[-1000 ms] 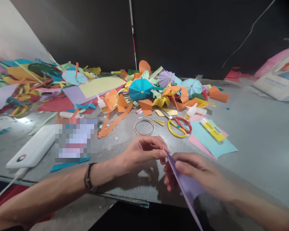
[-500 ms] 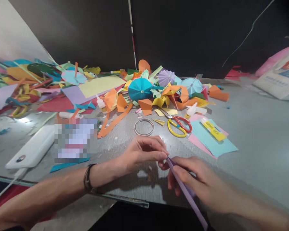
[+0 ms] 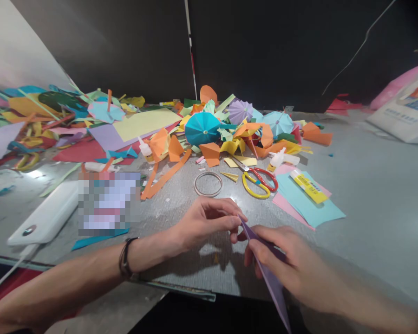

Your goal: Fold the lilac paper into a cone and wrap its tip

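The left hand was stretched in from the lower left of the frame, its thumb and fingertips pinched on the upper tip of a purple paper at lower centre-right. The right hand was angled in from the lower right, and the paper was clamped between its thumb and fingers. Whether the two hands were touching could not be told. The paper's middle was partly covered by the right hand, its lower end was cut off by the bottom edge, and a pixelated patch at left could not be read. On the grey, streaked counter, a thin round ring, red-and-yellow-handled scissors and a finely pleated teal disc were seen around the centre.
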The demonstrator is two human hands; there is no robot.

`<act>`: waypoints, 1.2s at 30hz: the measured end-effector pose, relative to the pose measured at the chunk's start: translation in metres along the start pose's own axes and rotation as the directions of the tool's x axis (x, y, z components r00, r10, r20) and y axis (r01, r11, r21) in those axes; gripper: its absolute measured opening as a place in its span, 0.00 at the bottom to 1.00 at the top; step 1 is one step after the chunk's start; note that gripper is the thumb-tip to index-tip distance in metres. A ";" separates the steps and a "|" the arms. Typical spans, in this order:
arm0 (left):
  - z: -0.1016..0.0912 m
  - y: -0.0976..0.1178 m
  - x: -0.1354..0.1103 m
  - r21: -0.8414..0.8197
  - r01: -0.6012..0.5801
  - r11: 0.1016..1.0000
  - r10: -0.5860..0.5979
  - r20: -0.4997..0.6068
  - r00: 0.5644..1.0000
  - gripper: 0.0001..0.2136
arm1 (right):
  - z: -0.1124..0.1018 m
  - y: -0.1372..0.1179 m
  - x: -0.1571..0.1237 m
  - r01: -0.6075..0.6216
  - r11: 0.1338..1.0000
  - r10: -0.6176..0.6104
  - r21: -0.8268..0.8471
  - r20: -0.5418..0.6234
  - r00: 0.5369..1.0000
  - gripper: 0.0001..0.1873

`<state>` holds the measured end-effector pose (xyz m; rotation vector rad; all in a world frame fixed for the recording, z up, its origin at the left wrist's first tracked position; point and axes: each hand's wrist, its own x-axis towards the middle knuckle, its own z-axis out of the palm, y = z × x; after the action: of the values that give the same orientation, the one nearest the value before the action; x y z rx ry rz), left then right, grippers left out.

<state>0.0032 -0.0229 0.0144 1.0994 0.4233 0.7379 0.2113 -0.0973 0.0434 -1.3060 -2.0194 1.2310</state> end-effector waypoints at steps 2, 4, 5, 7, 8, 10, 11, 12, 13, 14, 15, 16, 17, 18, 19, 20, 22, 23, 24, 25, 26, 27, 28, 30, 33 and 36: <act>0.000 0.000 0.000 0.007 -0.002 1.000 0.002 0.001 1.000 0.06 | 0.001 0.000 -0.001 0.021 0.998 -0.023 -0.062 -0.036 0.999 0.21; -0.001 0.000 0.000 0.014 0.001 1.000 -0.001 0.003 1.000 0.06 | 0.003 0.000 -0.002 0.050 0.991 -0.058 -0.122 -0.065 0.996 0.19; -0.001 0.000 0.000 0.016 0.004 1.000 -0.004 0.005 1.000 0.06 | 0.003 0.000 -0.003 0.064 0.987 -0.076 -0.147 -0.075 0.994 0.18; -0.001 0.000 0.000 0.014 0.010 1.000 -0.010 0.004 1.000 0.06 | 0.005 0.000 -0.004 0.081 0.978 -0.099 -0.193 -0.089 0.991 0.17; -0.001 0.000 0.000 0.010 0.009 1.000 -0.009 0.006 1.000 0.06 | 0.005 0.000 -0.005 0.086 0.972 -0.108 -0.217 -0.092 0.990 0.17; -0.001 0.001 -0.001 0.004 0.003 1.000 -0.003 0.019 1.000 0.06 | 0.006 0.001 -0.006 0.096 0.962 -0.124 -0.257 -0.095 0.988 0.17; -0.001 0.001 -0.001 0.005 -0.002 1.000 0.002 0.026 1.000 0.06 | 0.007 0.001 -0.007 0.104 0.957 -0.134 -0.270 -0.096 0.986 0.16; -0.001 0.001 -0.001 0.008 -0.006 1.000 0.006 0.033 0.999 0.05 | 0.007 0.001 -0.007 0.112 0.955 -0.144 -0.276 -0.100 0.984 0.16; -0.001 0.001 -0.001 0.012 -0.009 1.000 0.008 0.037 0.999 0.05 | 0.008 0.001 -0.007 0.121 0.954 -0.154 -0.274 -0.103 0.983 0.15; -0.001 0.001 -0.001 0.016 -0.010 1.000 0.009 0.038 0.999 0.05 | 0.008 0.001 -0.007 0.129 0.955 -0.162 -0.266 -0.107 0.981 0.15; -0.001 0.001 -0.001 0.019 -0.012 1.000 0.012 0.037 0.999 0.05 | 0.008 0.001 -0.007 0.135 0.957 -0.168 -0.256 -0.109 0.980 0.14; -0.001 0.001 -0.001 0.021 -0.014 1.000 0.014 0.035 0.999 0.06 | 0.009 0.000 -0.007 0.142 0.959 -0.173 -0.247 -0.109 0.979 0.13; -0.001 0.001 -0.002 0.024 -0.014 1.000 0.014 0.031 0.999 0.06 | 0.009 0.000 -0.007 0.150 0.960 -0.180 -0.238 -0.107 0.978 0.13; -0.001 0.001 -0.002 0.027 -0.014 1.000 0.013 0.027 1.000 0.06 | 0.009 0.000 -0.007 0.157 0.960 -0.185 -0.232 -0.105 0.977 0.13; -0.001 0.001 -0.002 0.029 -0.014 0.999 0.014 0.022 1.000 0.06 | 0.009 0.000 -0.007 0.159 0.960 -0.187 -0.231 -0.105 0.977 0.13; 0.000 0.000 -0.002 0.030 -0.014 0.999 0.014 0.017 1.000 0.06 | 0.009 0.000 -0.008 0.157 0.959 -0.186 -0.234 -0.104 0.977 0.13; 0.000 -0.001 -0.002 0.021 -0.026 0.999 0.026 0.011 1.000 0.06 | 0.009 0.000 -0.008 0.148 0.957 -0.180 -0.249 -0.111 0.977 0.14; 0.000 -0.002 -0.002 0.013 -0.036 0.999 0.035 0.007 0.999 0.05 | 0.009 0.000 -0.008 0.141 0.956 -0.175 -0.258 -0.114 0.978 0.15; 0.000 -0.002 -0.003 0.005 -0.045 0.999 0.045 0.002 0.999 0.05 | 0.009 -0.001 -0.008 0.136 0.955 -0.171 -0.262 -0.116 0.978 0.15; 0.001 -0.003 -0.003 0.000 -0.050 0.999 0.050 -0.002 0.999 0.05 | 0.009 -0.001 -0.008 0.132 0.957 -0.166 -0.258 -0.112 0.980 0.16; 0.001 -0.003 -0.003 -0.006 -0.051 0.999 0.051 -0.006 0.999 0.05 | 0.009 -0.002 -0.007 0.128 0.962 -0.156 -0.243 -0.102 0.983 0.18; 0.001 -0.003 -0.003 -0.011 -0.050 0.999 0.049 -0.008 0.999 0.05 | 0.008 -0.003 -0.007 0.119 0.970 -0.139 -0.213 -0.086 0.987 0.19; 0.001 -0.003 -0.004 -0.017 -0.043 0.999 0.043 -0.008 0.999 0.05 | 0.007 -0.005 -0.007 0.105 0.980 -0.117 -0.169 -0.064 0.991 0.20; 0.001 -0.003 -0.004 -0.036 -0.031 0.999 0.032 0.006 0.999 0.05 | 0.005 -0.007 -0.007 0.064 0.996 -0.065 -0.064 -0.017 0.998 0.23; 0.002 -0.002 -0.004 -0.077 -0.026 0.997 0.029 0.029 0.999 0.04 | 0.003 -0.010 -0.007 0.016 0.998 -0.018 0.055 0.028 0.999 0.25; 0.003 -0.002 -0.004 -0.109 -0.025 0.994 0.029 0.040 0.999 0.04 | 0.003 -0.010 -0.006 0.004 0.993 -0.010 0.121 0.046 0.999 0.25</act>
<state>0.0026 -0.0281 0.0134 1.0179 0.3299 0.7526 0.2073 -0.1056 0.0507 -1.2233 -1.9460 1.3692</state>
